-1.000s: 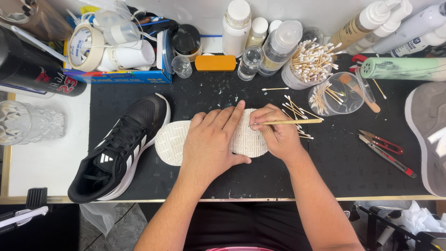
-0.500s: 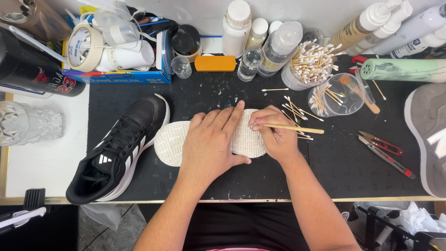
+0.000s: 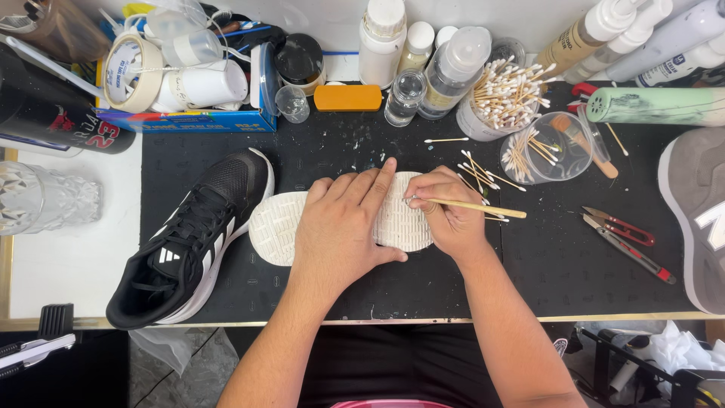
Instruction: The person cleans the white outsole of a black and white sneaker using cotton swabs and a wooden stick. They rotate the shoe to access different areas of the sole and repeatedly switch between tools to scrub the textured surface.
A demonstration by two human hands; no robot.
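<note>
We see the sole (image 3: 276,227) lying upturned at the middle of the mat (image 3: 423,287), which lies on the tabletop (image 3: 68,264). The left hand (image 3: 340,227) rests flat on the sole; the right hand (image 3: 449,215) sits at its right end, holding a stick (image 3: 483,208) that points left onto it. A shoe (image 3: 192,238) lies just left of the sole, touching it. Loose swabs (image 3: 479,177) lie right of the hands, a tub (image 3: 547,155) of swabs behind them. Snips (image 3: 623,228) lie further right, another shoe (image 3: 698,219) at the right edge. Bottles (image 3: 423,60) stand along the back, a box (image 3: 189,117) at back left.
</note>
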